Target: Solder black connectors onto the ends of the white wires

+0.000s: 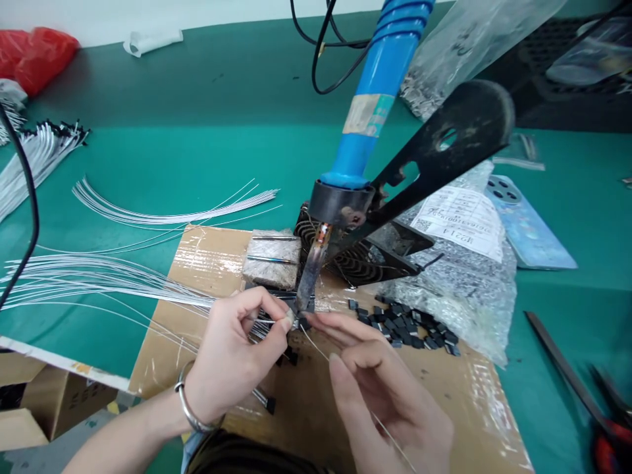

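My left hand [241, 355] is closed, thumb and forefinger pinching the end of a thin white wire [263, 321] beside the soldering iron's tip [309, 276]. The blue-handled soldering iron [368, 118] is clamped point-down in a black metal bracket [447, 141]. A thin strand of solder wire [390, 436] runs through my right hand [385, 382], from under the palm up to the tip. The right fingertips also reach a small black connector [305, 324] at the tip; the contact is partly hidden. Finished-looking wires with black ends [266, 401] lie below my left hand.
Brown cardboard [474, 395] covers the green mat. Loose black connectors [405, 324] are piled right of the iron, near a bubble-wrap bag [464, 283] and a phone [530, 227]. White wires [118, 270] spread leftward. A fan [365, 263] and a pad [271, 266] stand behind the tip.
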Demonstrator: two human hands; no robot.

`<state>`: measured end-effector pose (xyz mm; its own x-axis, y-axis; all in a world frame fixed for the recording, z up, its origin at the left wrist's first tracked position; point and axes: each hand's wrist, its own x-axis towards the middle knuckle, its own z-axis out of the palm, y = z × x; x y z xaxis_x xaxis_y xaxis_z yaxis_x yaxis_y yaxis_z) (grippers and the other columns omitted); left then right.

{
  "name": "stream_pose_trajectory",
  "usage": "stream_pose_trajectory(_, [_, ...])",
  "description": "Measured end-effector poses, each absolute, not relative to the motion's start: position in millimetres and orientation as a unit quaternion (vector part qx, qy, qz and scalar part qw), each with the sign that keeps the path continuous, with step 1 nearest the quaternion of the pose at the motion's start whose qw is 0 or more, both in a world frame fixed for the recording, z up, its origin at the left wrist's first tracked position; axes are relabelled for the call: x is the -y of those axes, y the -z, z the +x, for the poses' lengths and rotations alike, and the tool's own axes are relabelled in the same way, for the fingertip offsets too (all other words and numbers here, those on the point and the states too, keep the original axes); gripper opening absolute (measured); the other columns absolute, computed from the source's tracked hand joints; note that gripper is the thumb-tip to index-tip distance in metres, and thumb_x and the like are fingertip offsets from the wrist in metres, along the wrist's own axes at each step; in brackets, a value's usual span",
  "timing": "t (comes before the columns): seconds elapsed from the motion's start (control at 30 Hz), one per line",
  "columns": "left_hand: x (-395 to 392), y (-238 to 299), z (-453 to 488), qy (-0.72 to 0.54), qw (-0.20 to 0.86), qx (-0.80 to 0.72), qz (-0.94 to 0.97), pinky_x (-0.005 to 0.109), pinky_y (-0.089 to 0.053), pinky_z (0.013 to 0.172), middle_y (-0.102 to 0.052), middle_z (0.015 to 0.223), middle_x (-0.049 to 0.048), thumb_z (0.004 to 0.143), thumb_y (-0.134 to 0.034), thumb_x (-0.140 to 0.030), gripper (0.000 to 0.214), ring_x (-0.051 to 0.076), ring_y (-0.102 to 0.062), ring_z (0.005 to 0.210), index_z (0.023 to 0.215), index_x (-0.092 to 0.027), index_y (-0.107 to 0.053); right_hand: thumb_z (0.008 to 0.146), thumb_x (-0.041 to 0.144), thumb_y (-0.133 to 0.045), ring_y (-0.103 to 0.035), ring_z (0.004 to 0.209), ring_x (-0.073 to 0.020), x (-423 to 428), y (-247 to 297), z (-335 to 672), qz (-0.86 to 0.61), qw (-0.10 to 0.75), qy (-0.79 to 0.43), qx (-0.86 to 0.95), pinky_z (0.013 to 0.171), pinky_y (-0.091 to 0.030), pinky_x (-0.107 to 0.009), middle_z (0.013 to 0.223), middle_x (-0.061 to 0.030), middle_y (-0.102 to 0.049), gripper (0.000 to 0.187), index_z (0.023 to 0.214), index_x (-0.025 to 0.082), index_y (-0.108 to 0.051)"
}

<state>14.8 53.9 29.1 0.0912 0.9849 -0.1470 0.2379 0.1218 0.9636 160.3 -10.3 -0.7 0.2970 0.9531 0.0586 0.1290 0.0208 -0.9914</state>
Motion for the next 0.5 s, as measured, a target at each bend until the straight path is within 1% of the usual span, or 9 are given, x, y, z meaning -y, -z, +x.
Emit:
stream_pose_trajectory(0.1, [-57.2,-30.8,16.0,-0.384,0.498,-0.558,0.542,0.022,-0.053,0.065,-0.077,0.074,0.0039,0.081,-0.068,-0.013,0.012,0.015,-0.070,0.070,0.069,-0.017,-0.068,0.101,0.021,-0.063,-0.079,0.109,-0.0190,9.2,-0.7,160.9,-0.606,0.536,-0.383,0.446,0.099,-0.058,-0.031,0.120,0.0010,-0.082,0.027,0.075,0.027,-0.058])
stream_pose_trajectory(0.2, [-59.7,-32.8,16.7,-0.385,0.495,-0.563,0.537,0.021,-0.054,0.065,-0.077,0.075,0.0041,0.079,-0.068,-0.012,0.011,0.014,-0.069,0.069,0.069,-0.017,-0.067,0.099,0.021,-0.065,-0.081,0.107,-0.0178,7.8,-0.9,163.6,-0.614,0.520,-0.381,0.456,0.095,-0.060,-0.027,0.116,0.0006,-0.085,0.025,0.076,0.027,-0.058])
stream_pose_trajectory(0.33, [-61.8,-34.4,17.1,-0.385,0.498,-0.565,0.533,0.021,-0.052,0.062,-0.077,0.075,0.0043,0.078,-0.069,-0.012,0.011,0.014,-0.068,0.067,0.068,-0.017,-0.067,0.098,0.021,-0.065,-0.081,0.106,-0.0161,6.4,-1.3,164.8,-0.614,0.515,-0.386,0.458,0.097,-0.059,-0.024,0.115,0.0009,-0.085,0.025,0.076,0.027,-0.057])
stream_pose_trajectory(0.5, [-61.9,-34.7,17.3,-0.387,0.510,-0.562,0.524,0.021,-0.053,0.065,-0.077,0.076,0.0046,0.079,-0.069,-0.012,0.010,0.014,-0.069,0.069,0.069,-0.016,-0.068,0.099,0.021,-0.066,-0.082,0.107,-0.0134,5.4,-1.1,166.7,-0.606,0.518,-0.396,0.456,0.097,-0.058,-0.017,0.118,0.0014,-0.085,0.025,0.077,0.027,-0.057])
